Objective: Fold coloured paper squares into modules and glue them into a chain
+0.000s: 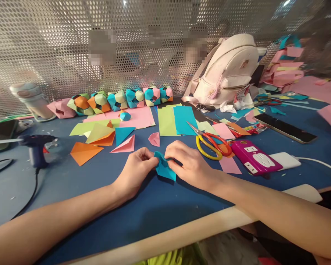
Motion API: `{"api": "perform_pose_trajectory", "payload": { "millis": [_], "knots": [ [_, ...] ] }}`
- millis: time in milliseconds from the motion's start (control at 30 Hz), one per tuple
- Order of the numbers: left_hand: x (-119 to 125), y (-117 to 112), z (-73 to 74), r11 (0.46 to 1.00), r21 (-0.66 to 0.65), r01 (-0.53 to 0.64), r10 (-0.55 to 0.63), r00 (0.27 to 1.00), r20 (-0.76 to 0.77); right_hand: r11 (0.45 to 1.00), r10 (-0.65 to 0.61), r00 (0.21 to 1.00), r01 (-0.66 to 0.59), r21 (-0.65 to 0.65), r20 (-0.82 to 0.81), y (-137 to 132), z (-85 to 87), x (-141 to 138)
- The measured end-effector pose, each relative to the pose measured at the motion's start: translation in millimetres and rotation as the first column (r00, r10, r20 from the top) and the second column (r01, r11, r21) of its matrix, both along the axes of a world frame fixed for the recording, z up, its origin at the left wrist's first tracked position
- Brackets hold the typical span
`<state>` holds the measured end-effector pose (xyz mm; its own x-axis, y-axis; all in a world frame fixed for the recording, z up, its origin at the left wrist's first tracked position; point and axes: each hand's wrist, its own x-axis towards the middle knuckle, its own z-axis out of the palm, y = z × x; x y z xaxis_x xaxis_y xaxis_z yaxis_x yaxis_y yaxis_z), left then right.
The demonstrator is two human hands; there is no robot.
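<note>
A small piece of blue paper [167,172], partly folded, is held just above the blue table [165,206]. My left hand [139,167] pinches its left side between thumb and fingers. On the upper right side, my right hand [189,162] grips the same paper with its fingers curled over it. Part of the paper is hidden behind my fingers. Just beyond lie a small folded pink piece [154,139], a pink folded triangle [124,144] and a blue folded triangle [123,134]. Scissors [211,141] with red and yellow handles rest to the right.
Folded paper balls [117,100] line the perforated metal screen [71,44]. A glue gun [37,149] and bottle [33,101] stand left. Green [167,123] and blue sheets [185,120] lie centrally. To the right are a backpack [228,73], purple power bank [255,156] and phone [287,127].
</note>
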<state>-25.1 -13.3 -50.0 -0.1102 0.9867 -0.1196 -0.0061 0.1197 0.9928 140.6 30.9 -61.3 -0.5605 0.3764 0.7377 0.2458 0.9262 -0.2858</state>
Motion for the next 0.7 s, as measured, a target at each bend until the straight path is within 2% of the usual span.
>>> {"api": "perform_pose_trajectory", "payload": {
  "millis": [367, 500, 700],
  "knots": [
    [-1.9, -1.9, -0.3, 1.0, 0.016, 0.024, -0.024, 1.0, -0.015, 0.999, 0.031, 0.998, -0.033, 0.035, 0.06, 0.0, 3.3, 3.1],
    [-1.8, -2.4, 1.0, 0.999, 0.027, 0.035, -0.033, 0.997, -0.066, 0.999, 0.019, 0.999, -0.018, -0.031, 0.037, -2.1, 5.4, 2.6],
    [-1.5, -2.2, 1.0, 0.998, 0.038, 0.049, -0.043, 0.988, -0.146, 0.984, -0.032, 0.999, 0.037, -0.177, 0.029, -0.6, -0.3, 1.1]
  ]
}}
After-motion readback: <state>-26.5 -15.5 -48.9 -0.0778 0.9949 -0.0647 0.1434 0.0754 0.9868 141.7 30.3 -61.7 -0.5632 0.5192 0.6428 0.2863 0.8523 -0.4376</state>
